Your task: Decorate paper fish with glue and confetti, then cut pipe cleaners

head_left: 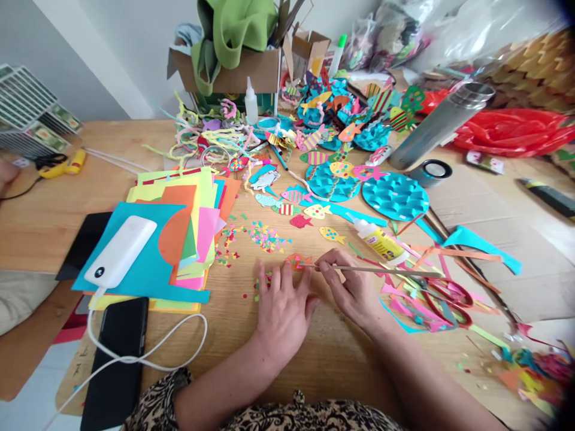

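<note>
A small orange paper fish (296, 259) lies on the wooden table in front of me. My left hand (284, 308) is flat on the table with its fingers stretched out, its fingertips at the fish's near edge. Pinched between thumb and fingers of my right hand (353, 292) is a thin wooden stick (389, 272), its tip at the right end of the fish. Tiny coloured paper bits (268, 237) are scattered beyond my left hand, and a few are partly hidden under its fingers. Further off lie a yellow paper fish (332, 234) and a red paper fish (300, 222).
A glue bottle (381, 241) and red-handled scissors (449, 299) lie among paper scraps to the right. Coloured paper sheets (135, 263), a white power bank (123, 248) and a black phone (117, 359) are on the left. A steel flask (442, 126) stands behind; another person's arm (36, 341) shows at left.
</note>
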